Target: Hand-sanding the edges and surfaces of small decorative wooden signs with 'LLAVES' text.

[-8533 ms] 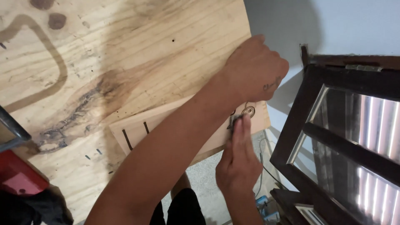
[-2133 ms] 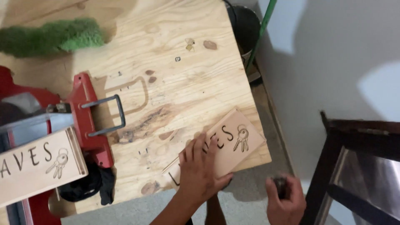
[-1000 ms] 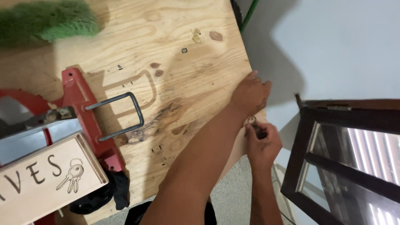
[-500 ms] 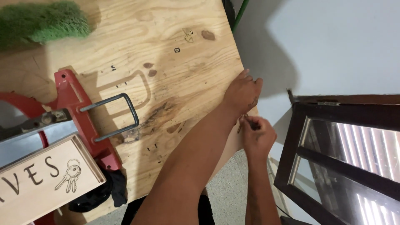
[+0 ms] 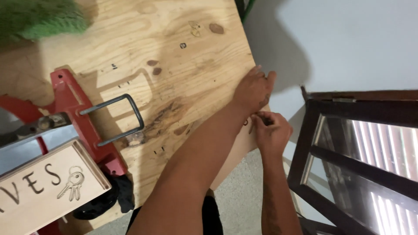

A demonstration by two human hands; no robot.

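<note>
- Where the person's forearms cross the bottom of the view, the nearest thing on the left is a light wooden plaque (image 5: 48,187) with carved letters and a small key drawing, lying over a red tool (image 5: 82,122) with a dark metal loop handle (image 5: 119,119).
- Just past it, the plywood desk (image 5: 174,56) lies bare and stained, with a few small marks in the wood.
- At the desk's right edge, the left hand (image 5: 254,89) lies flat, fingers together, pressing down a second thin wooden board (image 5: 235,148) that juts over the edge.
- Close beside it, the right hand (image 5: 272,132) pinches something small and dark against that board; I cannot tell what it is.
- To my eye the fitting work on this board is under way, not finished; the carving on the other plaque looks complete.
- No containers show.
- Farther off, a green fuzzy thing (image 5: 41,17) rests at the desk's far corner, and a dark wooden window frame (image 5: 361,161) stands to the right by the pale wall.
</note>
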